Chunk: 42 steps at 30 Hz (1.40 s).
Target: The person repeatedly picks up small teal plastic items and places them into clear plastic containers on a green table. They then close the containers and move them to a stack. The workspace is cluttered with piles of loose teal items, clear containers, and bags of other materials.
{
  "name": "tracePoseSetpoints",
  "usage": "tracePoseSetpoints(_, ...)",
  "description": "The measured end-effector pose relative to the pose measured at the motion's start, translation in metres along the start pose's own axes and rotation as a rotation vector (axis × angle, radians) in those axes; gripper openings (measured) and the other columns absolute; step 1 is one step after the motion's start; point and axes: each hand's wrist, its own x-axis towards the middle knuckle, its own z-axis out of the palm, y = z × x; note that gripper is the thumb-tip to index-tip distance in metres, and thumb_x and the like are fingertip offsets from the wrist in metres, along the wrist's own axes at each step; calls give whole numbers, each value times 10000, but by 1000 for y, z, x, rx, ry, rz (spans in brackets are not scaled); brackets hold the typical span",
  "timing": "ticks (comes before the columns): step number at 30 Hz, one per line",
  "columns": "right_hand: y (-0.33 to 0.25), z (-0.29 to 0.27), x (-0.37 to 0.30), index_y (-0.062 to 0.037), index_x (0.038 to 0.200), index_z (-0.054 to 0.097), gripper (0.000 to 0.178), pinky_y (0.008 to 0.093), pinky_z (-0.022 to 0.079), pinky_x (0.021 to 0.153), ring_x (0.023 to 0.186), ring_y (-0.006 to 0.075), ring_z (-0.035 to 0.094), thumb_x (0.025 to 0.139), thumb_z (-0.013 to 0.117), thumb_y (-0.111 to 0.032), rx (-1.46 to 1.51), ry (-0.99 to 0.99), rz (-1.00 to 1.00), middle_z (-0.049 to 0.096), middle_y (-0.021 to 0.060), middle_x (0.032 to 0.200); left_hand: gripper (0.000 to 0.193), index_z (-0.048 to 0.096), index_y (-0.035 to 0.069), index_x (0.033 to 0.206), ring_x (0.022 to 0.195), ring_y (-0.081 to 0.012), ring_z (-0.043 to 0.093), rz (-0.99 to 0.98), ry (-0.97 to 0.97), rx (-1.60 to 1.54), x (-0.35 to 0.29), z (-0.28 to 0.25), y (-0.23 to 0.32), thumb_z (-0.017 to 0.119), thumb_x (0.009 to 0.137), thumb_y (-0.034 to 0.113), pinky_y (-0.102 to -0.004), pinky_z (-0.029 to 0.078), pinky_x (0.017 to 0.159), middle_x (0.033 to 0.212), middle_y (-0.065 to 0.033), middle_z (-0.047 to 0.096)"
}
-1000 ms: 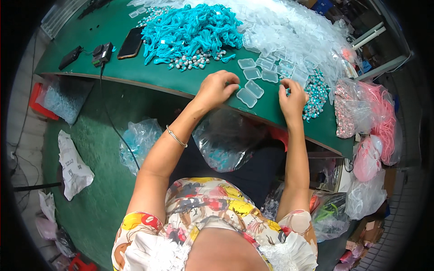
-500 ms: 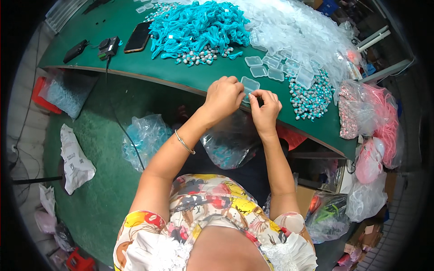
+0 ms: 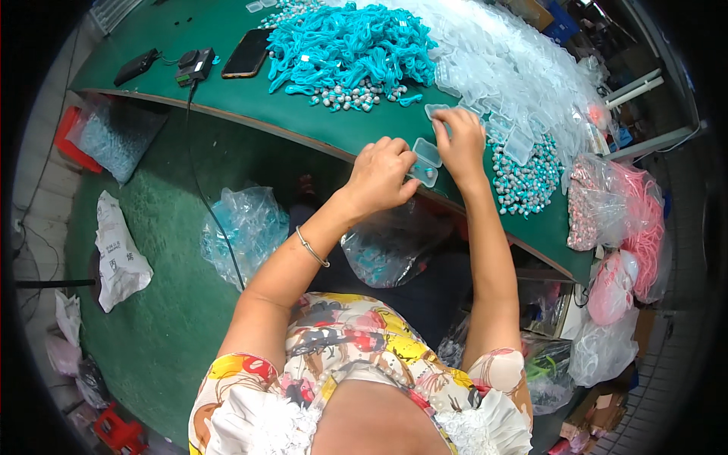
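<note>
At the table's near edge my left hand is closed on the side of a small clear plastic box. Its lid is folded back, and something small in teal and grey lies in the compartment nearer to me. My right hand is farther off and to the right, over several loose clear boxes. Its thumb stands apart from the bent fingers, and I see nothing held between them. Just right of this hand lies a pile of teal and grey beads.
Beyond my hands lie a heap of turquoise cord bundles and a large pile of clear boxes. A phone and a small black device with a cable are at the left. Bags of pink cords hang at the right edge.
My right hand has left the small box and moved away from me to the loose boxes. My left hand stays at the open box, which now shows more fully. The view has shifted slightly.
</note>
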Motion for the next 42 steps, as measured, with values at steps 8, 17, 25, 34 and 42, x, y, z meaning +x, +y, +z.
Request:
tracePoseSetpoints(8, 19, 50, 51, -155, 938, 712, 154, 473, 353, 892, 989, 236, 602, 785, 726, -161, -280, -285, -109, 688, 7, 945, 270, 669, 74, 966, 936, -285, 586, 25, 29, -52, -2, -2, -6, 752, 744, 204, -420, 479, 811, 987, -74, 612)
tracePoseSetpoints(17, -2, -35, -20, -88, 890, 664, 141, 373, 429, 758, 837, 242, 643, 765, 730, -98, 220, -201, -71, 681, 47, 856, 318, 645, 88, 1014, 910, -287, 593, 3, 21, -59, -3, 0, -8, 755, 745, 217, -421, 476, 785, 975, -74, 617)
tracePoseSetpoints(25, -22, -36, -50, -112, 882, 656, 146, 386, 379, 827, 853, 219, 620, 764, 743, -121, 103, -115, -112, 667, 10, 853, 430, 604, 95, 1126, 924, -303, 608, -64, 31, -154, 2, -5, -3, 769, 739, 185, -437, 474, 773, 954, -86, 632)
tracePoseSetpoints(34, -7, -34, -45, -102, 931, 692, 135, 415, 409, 822, 916, 260, 612, 840, 695, -202, 87, -102, 14, 670, 47, 926, 402, 637, 90, 1101, 928, -309, 609, 16, -1, -78, 5, -4, -6, 774, 737, 192, -437, 492, 786, 967, -81, 634)
tracePoseSetpoints(42, 1, -19, -41, -91, 1012, 683, 237, 442, 462, 808, 944, 293, 628, 838, 710, -250, -94, -249, 151, 659, 80, 988, 364, 648, 89, 1042, 921, -299, 618, -23, -46, -147, 8, -6, -8, 785, 738, 234, -445, 487, 785, 922, -75, 629)
